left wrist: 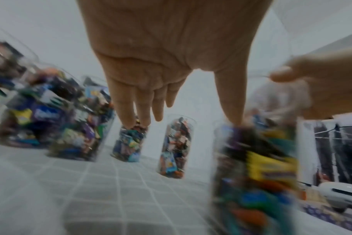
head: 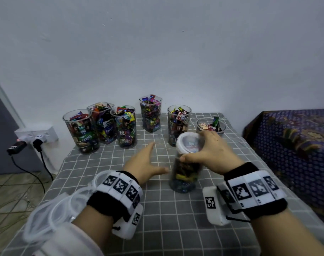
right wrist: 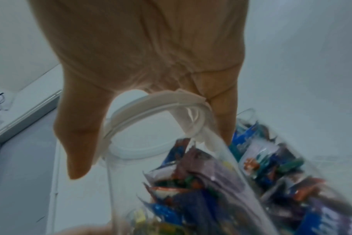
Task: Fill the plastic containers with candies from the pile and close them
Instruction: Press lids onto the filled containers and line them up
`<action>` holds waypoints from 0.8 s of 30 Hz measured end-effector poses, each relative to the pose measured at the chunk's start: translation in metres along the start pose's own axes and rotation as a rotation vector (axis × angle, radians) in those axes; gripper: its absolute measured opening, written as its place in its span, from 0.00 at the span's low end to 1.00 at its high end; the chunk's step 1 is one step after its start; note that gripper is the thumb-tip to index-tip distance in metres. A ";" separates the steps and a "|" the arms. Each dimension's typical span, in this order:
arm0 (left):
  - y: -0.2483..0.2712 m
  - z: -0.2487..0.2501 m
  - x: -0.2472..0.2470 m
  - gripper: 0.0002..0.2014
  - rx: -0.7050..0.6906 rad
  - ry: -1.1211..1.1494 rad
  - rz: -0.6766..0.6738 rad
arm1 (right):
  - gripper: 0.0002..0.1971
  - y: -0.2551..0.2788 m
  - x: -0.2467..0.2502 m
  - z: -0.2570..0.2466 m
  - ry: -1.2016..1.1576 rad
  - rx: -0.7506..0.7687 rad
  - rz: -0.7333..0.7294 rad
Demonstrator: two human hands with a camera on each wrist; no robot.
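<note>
This looks like a room in a home, likely a bedroom. A small table under a grey checked cloth (head: 109,163) stands against a bare painted wall (head: 157,43), and just to its right lies a bed or couch covered in a purple patterned spread (head: 296,137). At the left, a wall socket strip (head: 37,134) holds plugged-in chargers above a tiled floor (head: 8,191).

Two bare hands with marked bands at the wrists

Behind each hand, the left hand (head: 145,163) and the right hand (head: 215,154), sits a black wristband (head: 264,207) wrapped in white blocks printed with black square codes; a white box with a code hangs under each wrist, and a sheer white sleeve (head: 52,215) covers the left forearm.
</note>
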State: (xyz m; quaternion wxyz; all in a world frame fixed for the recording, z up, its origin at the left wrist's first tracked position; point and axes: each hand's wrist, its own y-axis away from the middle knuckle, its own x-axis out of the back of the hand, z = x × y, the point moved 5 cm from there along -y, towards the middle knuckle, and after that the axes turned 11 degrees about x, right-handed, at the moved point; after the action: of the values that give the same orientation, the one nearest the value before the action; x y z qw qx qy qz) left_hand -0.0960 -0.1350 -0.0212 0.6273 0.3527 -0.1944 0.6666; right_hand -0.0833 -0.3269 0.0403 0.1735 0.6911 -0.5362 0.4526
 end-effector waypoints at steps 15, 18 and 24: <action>-0.005 -0.064 0.023 0.54 0.388 -0.827 -0.327 | 0.43 0.031 0.081 0.103 0.325 -0.303 0.131; -0.004 -0.061 0.020 0.52 0.374 -0.869 -0.349 | 0.46 0.022 0.085 0.116 0.314 -0.340 0.180; 0.002 -0.058 0.011 0.55 0.314 -1.013 -0.303 | 0.44 0.021 0.079 0.122 0.249 -0.338 0.279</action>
State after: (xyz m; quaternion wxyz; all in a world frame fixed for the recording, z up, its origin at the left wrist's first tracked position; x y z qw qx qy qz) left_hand -0.1109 -0.0871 -0.0516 0.4839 0.7427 -0.3174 0.3368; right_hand -0.0472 -0.4693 0.0351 0.2870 0.5105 -0.6690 0.4576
